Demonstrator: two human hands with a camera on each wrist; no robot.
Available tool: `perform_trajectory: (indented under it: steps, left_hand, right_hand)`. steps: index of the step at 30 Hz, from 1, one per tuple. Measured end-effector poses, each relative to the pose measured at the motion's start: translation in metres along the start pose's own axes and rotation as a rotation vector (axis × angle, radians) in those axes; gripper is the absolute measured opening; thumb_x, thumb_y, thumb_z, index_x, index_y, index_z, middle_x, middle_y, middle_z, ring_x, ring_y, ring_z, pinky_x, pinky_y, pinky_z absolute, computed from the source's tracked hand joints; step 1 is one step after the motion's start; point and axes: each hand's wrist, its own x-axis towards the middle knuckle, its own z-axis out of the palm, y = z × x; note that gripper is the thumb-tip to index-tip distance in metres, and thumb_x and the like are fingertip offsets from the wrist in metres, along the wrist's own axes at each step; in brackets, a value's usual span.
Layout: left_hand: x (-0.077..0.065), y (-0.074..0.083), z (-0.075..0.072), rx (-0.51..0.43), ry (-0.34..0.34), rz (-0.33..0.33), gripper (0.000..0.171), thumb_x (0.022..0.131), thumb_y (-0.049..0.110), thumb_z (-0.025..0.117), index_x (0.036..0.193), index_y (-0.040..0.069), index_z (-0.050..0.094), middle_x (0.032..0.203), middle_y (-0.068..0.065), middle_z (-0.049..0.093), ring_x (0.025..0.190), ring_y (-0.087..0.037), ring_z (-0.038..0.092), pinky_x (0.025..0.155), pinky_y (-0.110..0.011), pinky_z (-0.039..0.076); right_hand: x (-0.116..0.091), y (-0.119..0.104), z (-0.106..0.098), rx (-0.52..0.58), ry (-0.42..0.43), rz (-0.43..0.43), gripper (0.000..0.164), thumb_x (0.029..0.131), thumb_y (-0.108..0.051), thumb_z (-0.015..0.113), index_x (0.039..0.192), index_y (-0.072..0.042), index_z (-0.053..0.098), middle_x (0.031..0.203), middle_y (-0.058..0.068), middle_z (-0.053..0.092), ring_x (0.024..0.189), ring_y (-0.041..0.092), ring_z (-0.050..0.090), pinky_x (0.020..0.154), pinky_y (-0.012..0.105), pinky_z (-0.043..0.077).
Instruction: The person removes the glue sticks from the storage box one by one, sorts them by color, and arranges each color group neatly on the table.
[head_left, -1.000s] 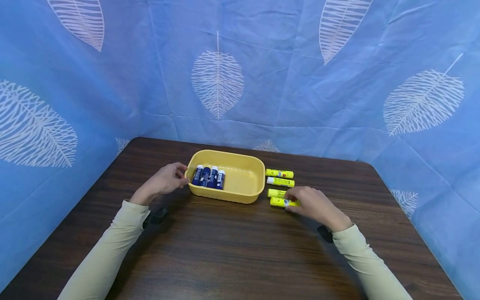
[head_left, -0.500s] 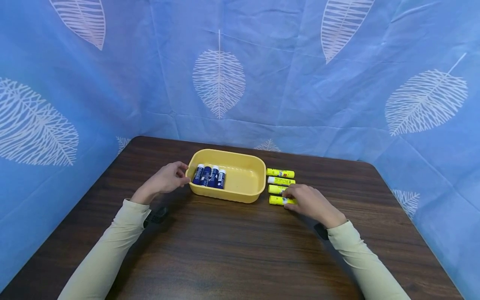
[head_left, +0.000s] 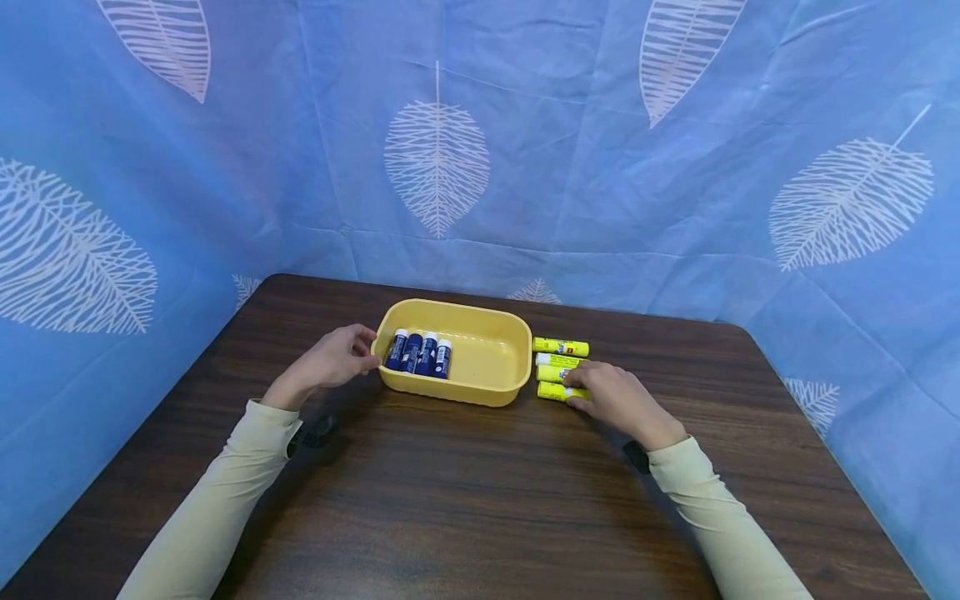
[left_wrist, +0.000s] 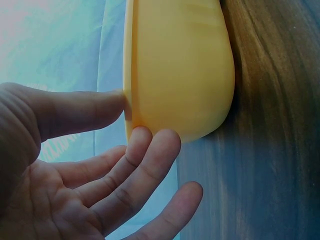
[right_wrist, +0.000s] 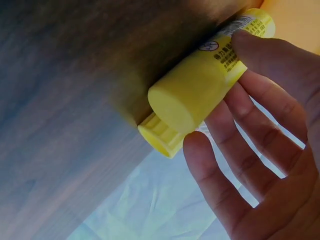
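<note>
A yellow plastic basin (head_left: pixel 450 388) sits toward the back of the table. My left hand (head_left: pixel 330 358) touches its left end. In the left wrist view the thumb tip meets the rim and loosely bent fingers lie at the outer wall. Beside the basin's right end my right hand (head_left: pixel 618 396) holds the nearest yellow glue stick (head_left: pixel 553 391) between thumb and fingers. Right behind it lies another glue stick (head_left: pixel 549 373), then a white-capped one (head_left: pixel 552 360). The farthest glue stick (head_left: pixel 561 347) lies slightly apart. The right fingers partly hide the near ones.
Several dark blue tubes (head_left: pixel 412 354), most with white caps, lean side by side in the basin's left part. Dark wood table (head_left: pixel 465 492) surrounds the basin. A blue curtain (head_left: pixel 525 183) with white leaves hangs behind the table's back edge.
My right hand has moved the nearest glue stick away from me. The second one has also shifted back, up against the white-capped one. My left hand stays at the basin.
</note>
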Motion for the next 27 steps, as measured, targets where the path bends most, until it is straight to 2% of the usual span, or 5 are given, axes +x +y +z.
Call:
perform_trajectory:
  steps: [6, 13, 27]
  left_hand:
    - [0.0007, 0.0015, 0.0001, 0.000, -0.002, 0.005, 0.047, 0.100, 0.013, 0.064, 0.140, -0.006, 0.048, 0.108, -0.021, 0.064, 0.088, -0.029, 0.063, 0.080, -0.039, 0.054]
    - [0.0010, 0.0016, 0.0005, 0.010, 0.000, 0.001, 0.047, 0.100, 0.013, 0.064, 0.140, -0.006, 0.048, 0.108, -0.020, 0.064, 0.087, -0.027, 0.062, 0.081, -0.040, 0.054]
    - [-0.0016, 0.0039, 0.0003, -0.007, -0.003, -0.005, 0.046, 0.101, 0.013, 0.063, 0.140, -0.006, 0.048, 0.108, -0.020, 0.063, 0.089, -0.029, 0.062, 0.080, -0.038, 0.052]
  right_hand:
    - [0.0002, -0.0003, 0.0014, 0.005, 0.017, 0.006, 0.022, 0.089, -0.020, 0.080, 0.109, -0.010, 0.076, 0.109, 0.007, 0.074, 0.096, 0.025, 0.071, 0.079, 0.044, 0.058]
    - [0.0035, 0.0008, 0.0044, -0.015, 0.081, 0.021, 0.020, 0.088, -0.014, 0.081, 0.107, -0.010, 0.076, 0.101, 0.004, 0.074, 0.091, 0.022, 0.070, 0.075, 0.041, 0.059]
    - [0.0035, 0.0030, 0.0058, 0.011, 0.092, 0.032, 0.015, 0.089, -0.014, 0.079, 0.103, -0.011, 0.076, 0.097, 0.003, 0.073, 0.087, 0.020, 0.068, 0.072, 0.040, 0.057]
